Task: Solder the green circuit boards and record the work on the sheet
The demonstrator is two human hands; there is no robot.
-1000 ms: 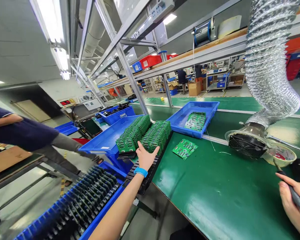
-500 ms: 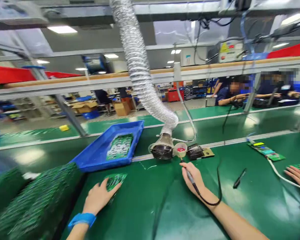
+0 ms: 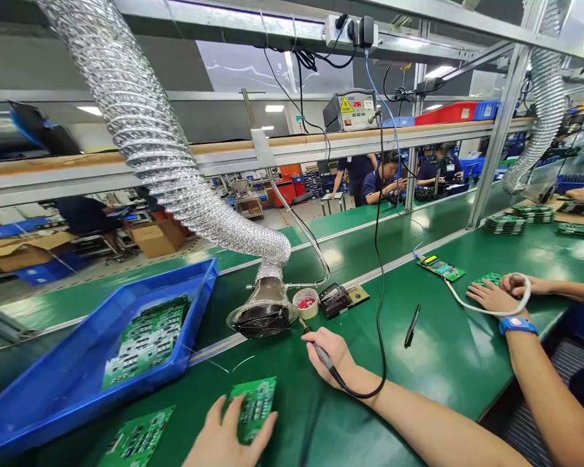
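Note:
My left hand (image 3: 231,431) grips a small green circuit board (image 3: 259,402) by its sides, thumb on the right and fingers on the left, low over the green bench. A pen-shaped soldering iron (image 3: 324,358) is in the closed fingers of my right hand (image 3: 338,355). Its tip points at the lower left edge of a tape roll (image 3: 299,312) with red material inside; whether they touch I cannot tell. Left of the tip is a black fume extractor head (image 3: 265,319). Another circuit board (image 3: 139,438) lies at the lower left.
A blue tray (image 3: 194,350) holding boards stands at left. The silver duct (image 3: 214,220) hangs down to the extractor. Behind the roll sits a black holder (image 3: 335,299); a black pen (image 3: 412,326) lies at right. A co-worker's hands (image 3: 496,295) hold a board beside a white cable (image 3: 467,306).
The view has swung right and closer; the board stacks at left have gone from sight. My left hand's board is turned more upright. The iron's tip has shifted from the roll's front to its lower left.

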